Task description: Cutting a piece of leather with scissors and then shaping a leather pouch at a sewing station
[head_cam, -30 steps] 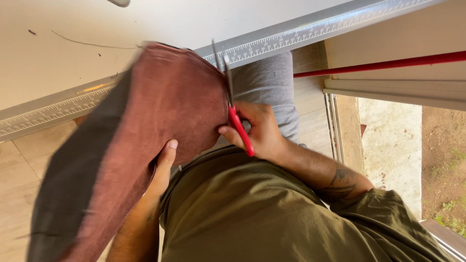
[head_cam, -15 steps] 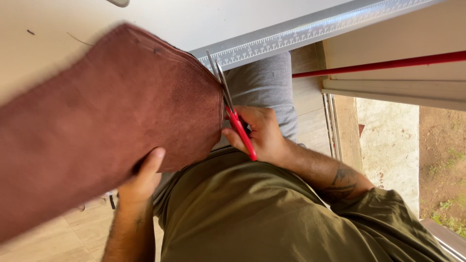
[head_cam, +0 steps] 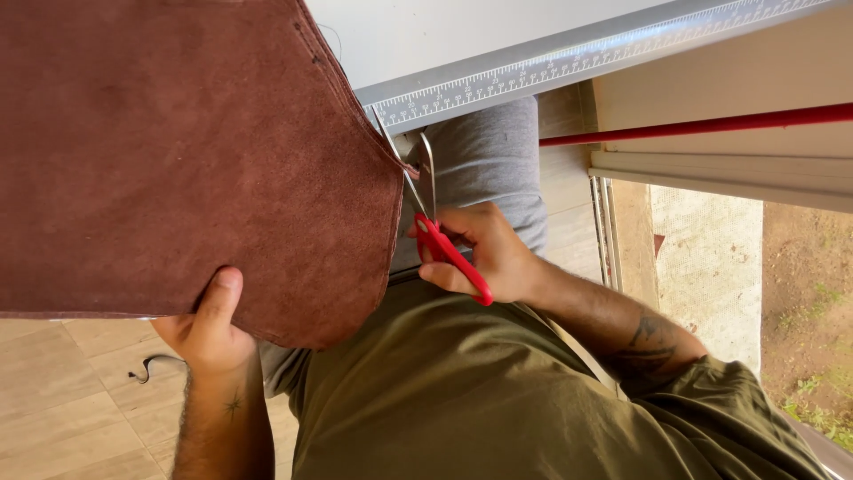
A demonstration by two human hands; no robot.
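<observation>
Scissors (head_cam: 426, 213) gripped in right hand (head_cam: 484, 258), frame centre, blades slightly parted at leather (head_cam: 178, 151) edge; left hand (head_cam: 209, 333) pinching leather's lower edge, lower left.

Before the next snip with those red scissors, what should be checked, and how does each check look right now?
1. Left hand grips the brown suede piece, thumb on top: ok.
2. Right hand is in the red scissors handles: ok.
3. Blades open at the suede's right edge: ok.
4. Left fingers clear of the blades: ok.
5. Cut line marked on the suede: cannot tell.
6. Metal ruler clear of the blades: cannot tell.
</observation>
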